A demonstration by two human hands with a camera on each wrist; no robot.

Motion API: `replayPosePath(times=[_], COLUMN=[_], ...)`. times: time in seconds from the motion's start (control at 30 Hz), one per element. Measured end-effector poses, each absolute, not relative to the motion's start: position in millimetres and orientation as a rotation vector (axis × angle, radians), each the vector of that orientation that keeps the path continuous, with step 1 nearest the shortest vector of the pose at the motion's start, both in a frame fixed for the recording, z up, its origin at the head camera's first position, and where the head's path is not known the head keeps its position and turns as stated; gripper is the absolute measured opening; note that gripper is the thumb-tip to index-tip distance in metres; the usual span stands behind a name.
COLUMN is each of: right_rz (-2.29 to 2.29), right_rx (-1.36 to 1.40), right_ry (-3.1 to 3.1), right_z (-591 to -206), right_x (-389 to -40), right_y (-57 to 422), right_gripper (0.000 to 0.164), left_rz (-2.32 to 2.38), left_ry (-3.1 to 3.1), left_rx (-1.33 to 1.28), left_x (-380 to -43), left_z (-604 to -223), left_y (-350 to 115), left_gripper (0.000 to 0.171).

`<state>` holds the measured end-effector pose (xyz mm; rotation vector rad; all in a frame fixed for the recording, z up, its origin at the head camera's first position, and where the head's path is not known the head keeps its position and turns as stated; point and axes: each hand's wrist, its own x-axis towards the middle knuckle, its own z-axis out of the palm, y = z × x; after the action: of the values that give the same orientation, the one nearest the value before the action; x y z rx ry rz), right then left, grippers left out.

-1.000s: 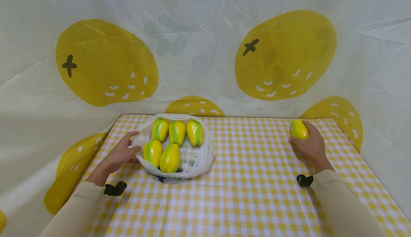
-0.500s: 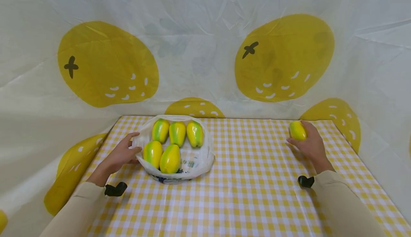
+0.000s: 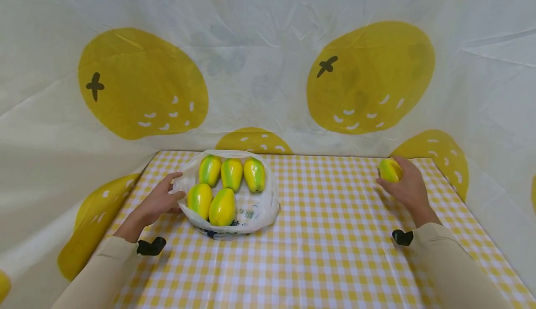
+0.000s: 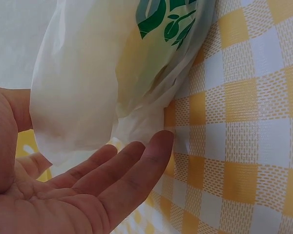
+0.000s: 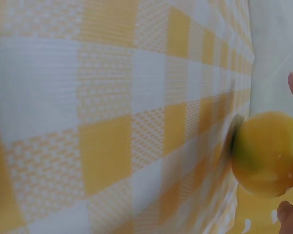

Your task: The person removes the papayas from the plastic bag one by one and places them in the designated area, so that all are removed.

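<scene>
In the head view, my right hand (image 3: 406,183) holds a glossy yellow-green papaya (image 3: 389,170) at the back right of the table, thumb on the near side. The right wrist view has this papaya (image 5: 266,153) close by the cloth, fingertips at its edge. My left hand (image 3: 159,200) is at the left side of a white plastic bag (image 3: 272,202), thumb and forefinger at its rim. Several papayas (image 3: 222,207) lie inside the wide-mouthed bag. Seen from the left wrist, loosely extended fingers (image 4: 132,183) touch the bag's wall (image 4: 78,83), and the thumb passes behind it.
A yellow-and-white checked cloth (image 3: 318,234) covers the table. White sheeting (image 3: 259,76) with large yellow fruit prints hangs right behind the table and along both sides. Dark straps (image 3: 151,246) sit at both wrists.
The papaya in my right hand has turned slightly, with the hand staying at the same place. My left hand and the bag have kept their positions; the head view has shifted a little.
</scene>
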<state>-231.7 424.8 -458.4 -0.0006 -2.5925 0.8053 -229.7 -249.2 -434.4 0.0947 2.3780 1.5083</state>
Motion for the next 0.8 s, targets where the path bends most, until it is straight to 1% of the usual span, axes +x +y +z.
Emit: replayPosePath(times=[0.1, 0.37, 0.6, 0.8], right_rz=[0.814, 0.859, 0.9, 1.028], right_rx=[0.005, -0.051, -0.048, -0.065], right_ry=[-2.585, -2.686, -2.725, -2.74], right_z=[-453, -437, -427, -422], right_x=[-231, -231, -226, -221], right_y=[421, 401, 384, 373], right_gripper=[0.073, 0.085, 0.087, 0.088], left_rz=[1.507, 1.491, 1.475, 1.487], left_ry=[2.38, 2.382, 2.389, 2.379], left_rx=[0.095, 0.084, 0.075, 0.078], left_x=[-230, -231, -231, -230], left_z=[-435, -436, -435, -434], left_y=[-250, -250, -249, -248], left_gripper=[0.076, 0.077, 0.077, 0.077])
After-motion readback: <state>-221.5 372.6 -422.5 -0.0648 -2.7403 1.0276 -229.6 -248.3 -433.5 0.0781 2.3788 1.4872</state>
